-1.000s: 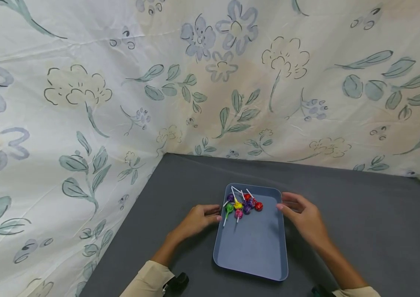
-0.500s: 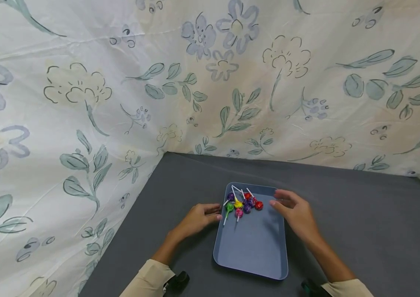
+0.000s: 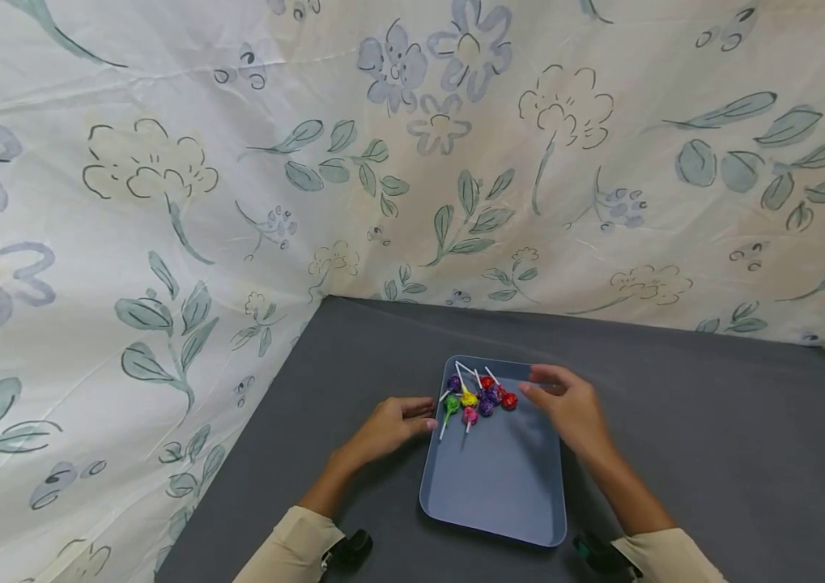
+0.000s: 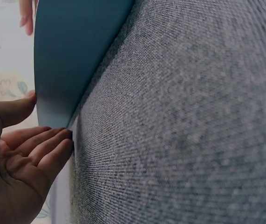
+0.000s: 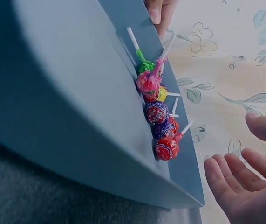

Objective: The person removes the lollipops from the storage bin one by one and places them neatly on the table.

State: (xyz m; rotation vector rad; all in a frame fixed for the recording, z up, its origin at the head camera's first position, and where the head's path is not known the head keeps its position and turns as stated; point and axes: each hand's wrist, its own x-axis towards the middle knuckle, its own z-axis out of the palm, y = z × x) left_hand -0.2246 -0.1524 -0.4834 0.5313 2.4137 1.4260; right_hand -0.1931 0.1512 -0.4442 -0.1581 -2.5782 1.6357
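Note:
A blue-grey tray (image 3: 503, 486) lies on the dark cloth, with several wrapped lollipops bunched at its far left. Among them are a green lollipop (image 3: 452, 404), a yellow lollipop (image 3: 469, 399), a pink lollipop (image 5: 148, 82), a purple lollipop (image 5: 157, 112) and a red lollipop (image 3: 509, 401). My left hand (image 3: 392, 429) rests against the tray's left side, thumb at the rim and fingers extended along the outer wall in the left wrist view. My right hand (image 3: 572, 409) hangs over the far right part of the tray, fingers spread loosely with nothing in them, right of the red lollipop.
The dark grey cloth (image 3: 711, 453) covers the table around the tray. A floral curtain (image 3: 237, 162) rises along the table's back and left edges. The tray's near half (image 3: 492, 502) is bare.
My right hand has moved left from beside the tray's right rim to over the tray, toward the lollipops. The left hand, tray and lollipops have stayed in place.

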